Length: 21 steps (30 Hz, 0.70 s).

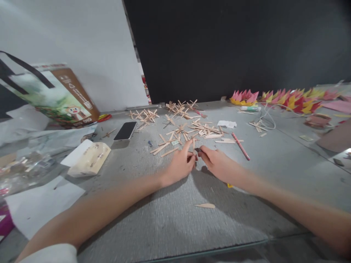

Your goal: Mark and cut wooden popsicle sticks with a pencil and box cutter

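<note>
My left hand (180, 162) is closed around a wooden craft stick (193, 144), held nearly upright between its fingers. Just to the right, my right hand (216, 160) pinches a small dark blade (197, 149), its tip close to the stick. Most of whatever the blade belongs to is hidden by the hand. A yellow piece (229, 185) shows under the right wrist; I cannot tell if it joins the blade. Nearer me lies a pointed stick piece (205, 206). Beyond both hands is a loose pile of craft sticks (204, 129), with several crossed-stick pieces (179, 107) behind it.
Left on the grey table (153, 226) are a phone (126, 131), a tissue pack (90, 159), a white sheet (45, 204) and a printed bag (63, 96). To the right are a red pencil (240, 147), a glue stick (250, 109), a white cable (270, 118) and folded paper flowers (296, 100).
</note>
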Tool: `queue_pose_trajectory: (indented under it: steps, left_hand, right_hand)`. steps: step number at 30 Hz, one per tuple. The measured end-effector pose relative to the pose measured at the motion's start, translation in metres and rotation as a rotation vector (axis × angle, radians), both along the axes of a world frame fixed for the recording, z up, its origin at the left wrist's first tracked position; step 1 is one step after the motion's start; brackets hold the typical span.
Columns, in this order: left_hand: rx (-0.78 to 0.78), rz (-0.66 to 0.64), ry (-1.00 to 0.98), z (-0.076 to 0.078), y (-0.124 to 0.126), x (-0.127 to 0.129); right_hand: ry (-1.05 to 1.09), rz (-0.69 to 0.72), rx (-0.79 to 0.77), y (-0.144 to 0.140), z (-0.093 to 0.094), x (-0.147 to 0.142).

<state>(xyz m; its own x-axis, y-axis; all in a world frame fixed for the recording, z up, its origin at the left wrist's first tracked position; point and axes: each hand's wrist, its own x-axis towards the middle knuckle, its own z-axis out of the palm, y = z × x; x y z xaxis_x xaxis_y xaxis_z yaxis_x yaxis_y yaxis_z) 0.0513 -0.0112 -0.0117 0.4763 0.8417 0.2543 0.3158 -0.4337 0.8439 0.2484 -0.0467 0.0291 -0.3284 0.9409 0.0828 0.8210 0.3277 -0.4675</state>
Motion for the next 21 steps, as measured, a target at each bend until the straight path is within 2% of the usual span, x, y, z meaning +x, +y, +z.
queue_pose_trajectory:
  steps: [5, 11, 21]
  left_hand:
    - [0.099, 0.015, 0.083, -0.005, 0.001, 0.000]
    - [0.094, -0.001, 0.076, -0.002, 0.000, 0.000]
    - [0.117, -0.017, 0.107, -0.004, 0.001, -0.002]
  right_hand:
    - [-0.044, -0.005, -0.015, -0.004, 0.003, -0.004]
    - [0.027, -0.007, -0.063, -0.004, 0.007, -0.004]
    - [0.023, 0.004, -0.023, 0.002, -0.005, -0.002]
